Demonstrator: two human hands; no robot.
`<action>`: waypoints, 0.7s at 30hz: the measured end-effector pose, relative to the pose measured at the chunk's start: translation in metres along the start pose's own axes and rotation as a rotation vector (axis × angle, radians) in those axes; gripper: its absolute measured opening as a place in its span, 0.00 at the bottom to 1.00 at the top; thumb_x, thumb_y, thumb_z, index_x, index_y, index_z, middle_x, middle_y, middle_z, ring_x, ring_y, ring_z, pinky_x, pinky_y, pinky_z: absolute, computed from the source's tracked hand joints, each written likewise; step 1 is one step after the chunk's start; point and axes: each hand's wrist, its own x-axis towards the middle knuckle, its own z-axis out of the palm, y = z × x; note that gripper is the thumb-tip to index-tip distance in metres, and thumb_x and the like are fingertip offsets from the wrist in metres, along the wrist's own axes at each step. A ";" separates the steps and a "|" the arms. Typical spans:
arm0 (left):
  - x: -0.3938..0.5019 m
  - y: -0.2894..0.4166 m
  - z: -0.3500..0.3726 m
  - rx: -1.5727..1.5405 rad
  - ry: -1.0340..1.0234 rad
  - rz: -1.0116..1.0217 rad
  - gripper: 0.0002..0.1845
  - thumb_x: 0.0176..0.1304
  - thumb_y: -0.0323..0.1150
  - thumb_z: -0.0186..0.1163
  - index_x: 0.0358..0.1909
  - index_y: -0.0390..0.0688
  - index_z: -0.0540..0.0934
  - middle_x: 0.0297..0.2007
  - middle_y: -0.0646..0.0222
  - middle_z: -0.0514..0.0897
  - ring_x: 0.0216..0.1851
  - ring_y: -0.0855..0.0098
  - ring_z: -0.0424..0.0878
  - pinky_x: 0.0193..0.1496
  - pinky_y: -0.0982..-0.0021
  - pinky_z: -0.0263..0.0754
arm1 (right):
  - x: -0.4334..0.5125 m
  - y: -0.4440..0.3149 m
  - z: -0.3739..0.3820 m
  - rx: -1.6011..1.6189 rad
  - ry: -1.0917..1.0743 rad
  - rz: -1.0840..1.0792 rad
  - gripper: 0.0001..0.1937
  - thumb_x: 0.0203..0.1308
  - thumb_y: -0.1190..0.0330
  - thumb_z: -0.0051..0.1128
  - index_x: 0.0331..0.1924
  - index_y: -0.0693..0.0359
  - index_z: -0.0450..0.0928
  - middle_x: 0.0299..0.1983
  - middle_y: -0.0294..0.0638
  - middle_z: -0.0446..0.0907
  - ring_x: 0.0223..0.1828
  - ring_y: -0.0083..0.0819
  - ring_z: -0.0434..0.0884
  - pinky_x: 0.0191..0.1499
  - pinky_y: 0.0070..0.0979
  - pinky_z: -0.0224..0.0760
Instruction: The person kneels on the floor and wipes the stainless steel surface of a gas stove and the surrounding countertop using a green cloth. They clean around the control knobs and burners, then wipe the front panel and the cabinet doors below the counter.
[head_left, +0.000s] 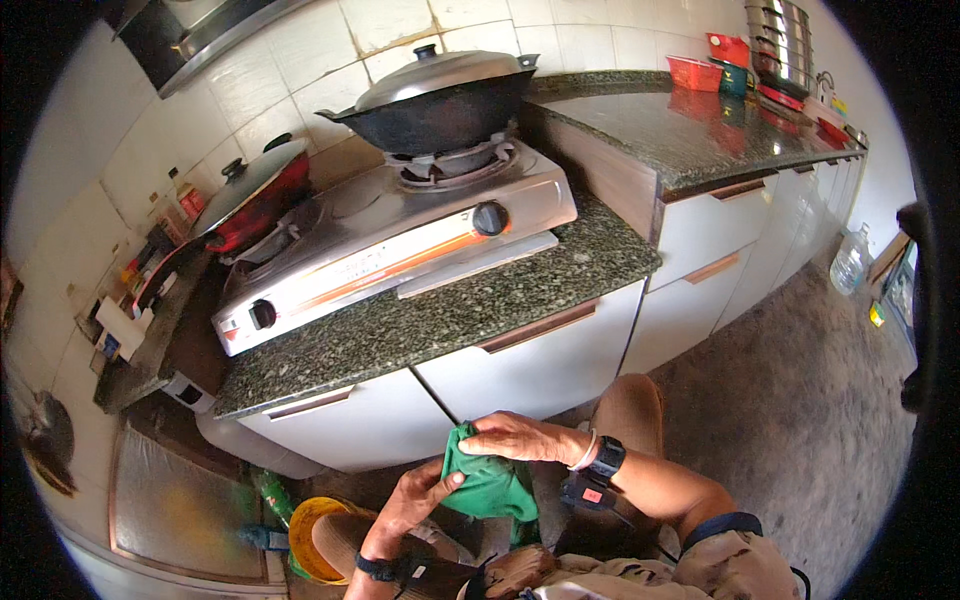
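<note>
A green cloth (491, 480) is bunched between both my hands, above my lap. My left hand (420, 491) grips its left side, thumb lying over the fabric. The upper edge is pinched in my right hand (517, 436), which wears a pale band and a black strap at the wrist. One end of the cloth hangs down on the right. Just beyond my hands are the white cabinet doors (532, 367) under a speckled granite counter (465, 315). On it sits a two-burner gas stove (390, 247) with two dark knobs.
A lidded black wok (442, 112) stands on the right burner, a lidded red pan (259, 191) on the left. Low at left are a yellow bucket (300, 532) and a green bottle (274, 495). Red baskets (694, 73) stand on the far counter; a clear water jug (849, 262) is on the floor.
</note>
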 end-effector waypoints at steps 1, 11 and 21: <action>-0.002 0.000 -0.002 0.081 -0.033 0.021 0.22 0.71 0.42 0.62 0.58 0.35 0.80 0.49 0.71 0.84 0.54 0.77 0.74 0.61 0.69 0.68 | -0.003 0.005 -0.004 -0.073 -0.019 0.036 0.20 0.73 0.55 0.52 0.40 0.67 0.80 0.26 0.27 0.73 0.31 0.16 0.68 0.34 0.24 0.66; -0.017 0.007 0.010 -0.259 -0.174 -0.161 0.26 0.67 0.48 0.65 0.59 0.41 0.78 0.42 0.79 0.82 0.43 0.82 0.74 0.46 0.77 0.69 | -0.001 0.030 -0.013 -0.022 0.184 -0.024 0.19 0.73 0.55 0.54 0.44 0.66 0.82 0.27 0.28 0.75 0.31 0.15 0.69 0.32 0.23 0.65; -0.028 0.028 -0.036 -0.670 0.244 0.268 0.20 0.74 0.47 0.55 0.54 0.40 0.80 0.49 0.73 0.84 0.51 0.77 0.78 0.60 0.71 0.68 | 0.016 0.046 -0.023 -0.086 0.148 -0.054 0.15 0.70 0.64 0.58 0.56 0.60 0.79 0.47 0.37 0.84 0.49 0.24 0.82 0.49 0.23 0.77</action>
